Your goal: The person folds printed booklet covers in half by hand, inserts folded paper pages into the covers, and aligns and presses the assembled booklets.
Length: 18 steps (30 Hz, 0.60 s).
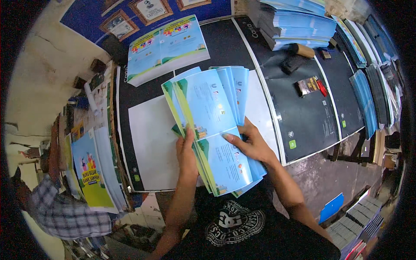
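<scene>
Between my two hands is a fanned stack of printed cover sheets (212, 108), light blue with a green band along the left side. A crease or line crosses the top sheet at its middle. My left hand (187, 151) is closed on the stack's left edge, thumb on top. From the right, my right hand (253, 141) grips the sheets, its thumb pressing on the top one and its fingers mostly hidden beneath. Under the stack, a large white sheet (151, 147) lies on the black-covered table (299, 130).
A thick pile of similar printed sheets (169, 50) sits at the back left. Tall blue stacks (301, 28) stand at the back right, near a dark block with a tan roll (299, 56) and a small box (308, 86). More prints (89, 162) lie left, beside a person's plaid sleeve (65, 212).
</scene>
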Each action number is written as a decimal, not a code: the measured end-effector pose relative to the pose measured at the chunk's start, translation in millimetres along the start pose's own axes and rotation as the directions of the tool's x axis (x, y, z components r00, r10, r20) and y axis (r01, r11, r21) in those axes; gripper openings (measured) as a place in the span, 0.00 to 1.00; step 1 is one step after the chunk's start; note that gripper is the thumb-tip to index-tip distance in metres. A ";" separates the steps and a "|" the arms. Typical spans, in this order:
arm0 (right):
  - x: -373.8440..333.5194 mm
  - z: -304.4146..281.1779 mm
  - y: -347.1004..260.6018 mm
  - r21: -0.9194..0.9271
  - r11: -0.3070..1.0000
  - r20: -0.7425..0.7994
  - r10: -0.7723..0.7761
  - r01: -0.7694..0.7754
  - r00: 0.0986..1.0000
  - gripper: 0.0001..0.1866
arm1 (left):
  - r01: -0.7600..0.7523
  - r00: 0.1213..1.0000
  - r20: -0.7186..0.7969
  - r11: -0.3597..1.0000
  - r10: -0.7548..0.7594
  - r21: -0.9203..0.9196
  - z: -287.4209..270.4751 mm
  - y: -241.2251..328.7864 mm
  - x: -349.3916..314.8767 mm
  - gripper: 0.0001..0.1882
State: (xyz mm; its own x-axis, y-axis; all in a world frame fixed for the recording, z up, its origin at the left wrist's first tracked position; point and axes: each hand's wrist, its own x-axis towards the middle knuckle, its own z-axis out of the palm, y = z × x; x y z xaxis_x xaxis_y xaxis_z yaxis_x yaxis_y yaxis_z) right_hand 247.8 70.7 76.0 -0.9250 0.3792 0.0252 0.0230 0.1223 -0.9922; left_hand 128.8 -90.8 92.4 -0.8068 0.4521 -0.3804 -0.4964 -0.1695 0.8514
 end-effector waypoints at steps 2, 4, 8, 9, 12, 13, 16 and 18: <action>-0.4 0.4 2.9 -0.011 1.000 -0.007 -0.017 0.017 1.000 0.21 | 0.002 1.000 -0.008 0.999 -0.002 -0.034 2.4 1.3 -2.8 0.22; -0.6 0.1 4.3 -0.023 0.999 -0.009 -0.037 0.037 0.999 0.20 | -0.025 1.000 0.007 0.999 0.025 0.043 -4.5 -0.5 -0.2 0.21; -2.8 -1.6 6.1 -0.035 0.998 -0.006 -0.055 0.055 0.998 0.19 | -0.093 0.990 -0.067 0.944 0.121 0.317 -30.5 18.4 3.7 0.19; -2.7 -1.3 5.3 0.002 0.999 -0.002 -0.054 0.054 0.999 0.19 | -0.132 0.967 -0.143 0.896 0.210 0.425 -41.3 31.4 3.5 0.18; 1.1 -4.3 10.9 -0.101 0.994 0.055 -0.040 0.045 0.998 0.24 | -0.231 0.909 -0.316 0.959 0.273 0.165 -66.5 64.1 1.4 0.19; 2.3 -2.0 8.2 -0.097 0.994 0.054 -0.038 0.043 0.998 0.24 | -0.253 0.892 -0.364 0.963 0.268 0.091 -57.8 77.8 -2.0 0.19; 4.0 8.2 -1.7 -0.090 0.987 -0.195 -0.146 0.130 0.970 0.33 | -0.315 0.868 -0.379 0.946 0.321 0.079 -56.7 94.7 -9.1 0.18; 1.0 8.1 -0.1 -0.231 0.966 -0.195 -0.158 0.112 0.968 0.38 | -0.348 0.861 -0.345 0.928 0.373 0.134 -64.0 97.2 -14.2 0.18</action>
State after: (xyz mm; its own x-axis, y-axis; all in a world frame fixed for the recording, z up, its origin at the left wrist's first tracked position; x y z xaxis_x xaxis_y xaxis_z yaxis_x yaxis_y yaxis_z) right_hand 243.8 63.7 75.2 -0.8249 0.5267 0.2054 0.0068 0.3725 -0.9280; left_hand 71.5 -169.8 157.4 -0.9905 0.0242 -0.1350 -0.1371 -0.1975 0.9707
